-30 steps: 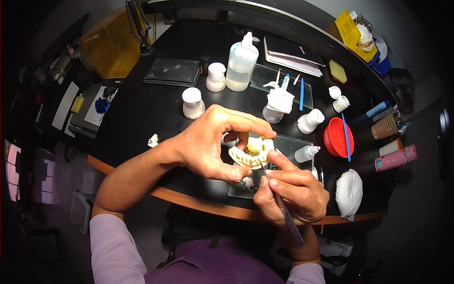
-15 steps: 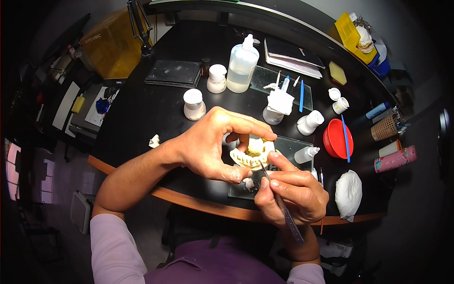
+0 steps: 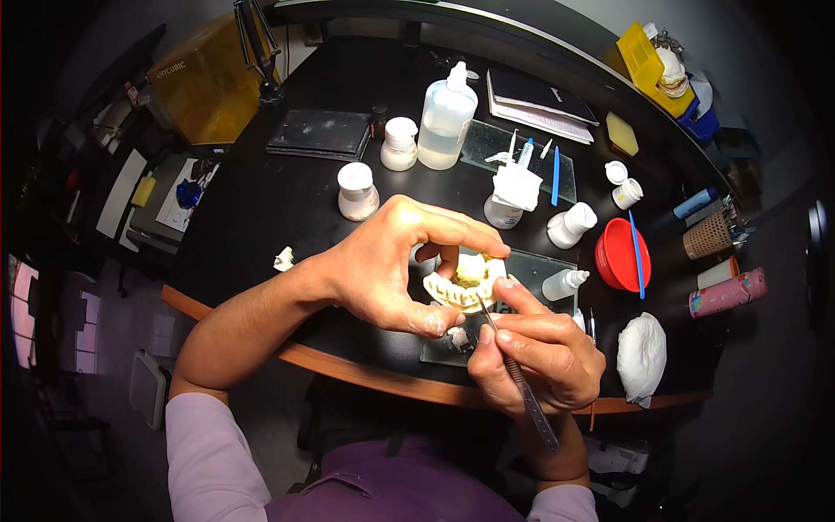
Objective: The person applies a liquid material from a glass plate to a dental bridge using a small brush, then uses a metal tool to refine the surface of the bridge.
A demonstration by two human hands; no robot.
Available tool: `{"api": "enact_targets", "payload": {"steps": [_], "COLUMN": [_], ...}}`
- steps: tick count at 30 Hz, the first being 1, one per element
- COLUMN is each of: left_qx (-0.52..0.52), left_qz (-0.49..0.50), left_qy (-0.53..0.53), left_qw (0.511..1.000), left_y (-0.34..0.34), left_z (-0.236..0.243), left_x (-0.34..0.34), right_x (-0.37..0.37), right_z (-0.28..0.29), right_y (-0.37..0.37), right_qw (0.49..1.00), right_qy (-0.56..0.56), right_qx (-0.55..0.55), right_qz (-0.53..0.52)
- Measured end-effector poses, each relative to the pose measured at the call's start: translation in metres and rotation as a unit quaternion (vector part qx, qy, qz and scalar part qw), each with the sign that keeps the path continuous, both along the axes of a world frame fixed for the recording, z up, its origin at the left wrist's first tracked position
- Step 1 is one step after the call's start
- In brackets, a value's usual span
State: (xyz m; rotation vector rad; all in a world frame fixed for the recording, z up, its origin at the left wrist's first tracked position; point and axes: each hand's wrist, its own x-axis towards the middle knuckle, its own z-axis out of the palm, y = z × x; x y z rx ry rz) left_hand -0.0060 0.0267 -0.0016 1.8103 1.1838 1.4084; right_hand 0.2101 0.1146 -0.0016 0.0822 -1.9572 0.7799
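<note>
A pale yellow dental cast (image 3: 445,294), a horseshoe of teeth, is held above the near edge of the bench. My left hand (image 3: 387,265) curves around it, thumb at the near side and index finger reaching over the far side. White residue marks the left thumb. My right hand (image 3: 548,357) pinches a slim metal scalpel-like tool (image 3: 524,389) with a ridged grip; its thin dark tip meets the near right part of the tooth row. Right fingertips also rest against the cast's right side. Below lies a glass slab (image 3: 532,268) with white crumbs (image 3: 461,337) near its front.
A dropper bottle (image 3: 565,284) sits on the slab's right. Beyond stand white-capped jars (image 3: 357,193) and a large clear bottle (image 3: 445,122). To the right are a red bowl (image 3: 614,261) with a blue stick (image 3: 638,252) across it and a white wrapped lump (image 3: 642,358).
</note>
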Motion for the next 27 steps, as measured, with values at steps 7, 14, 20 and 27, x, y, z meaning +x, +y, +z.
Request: {"api": "enact_targets", "payload": {"steps": [7,14,20,27], "left_qx": [-0.006,-0.010,-0.035,-0.042], "left_qz": [-0.002,-0.004,-0.001,0.004], "left_qy": [0.000,-0.007,-0.004,-0.014], "left_qw": [1.000,1.000,0.999,0.999], "left_y": [0.000,0.000,-0.003,-0.003], "left_z": [0.001,0.000,0.004,0.003], "left_x": [0.001,0.000,-0.002,-0.001], "right_x": [0.000,-0.001,0.006,0.012], "right_z": [-0.001,0.001,0.012,0.008], "right_y": [0.001,0.003,0.001,-0.001], "right_qw": [1.000,1.000,0.996,0.999], "right_qy": [0.001,0.002,-0.051,0.009], "right_qx": [0.005,0.009,0.067,0.027], "right_qz": [-0.003,0.009,0.013,0.015]}}
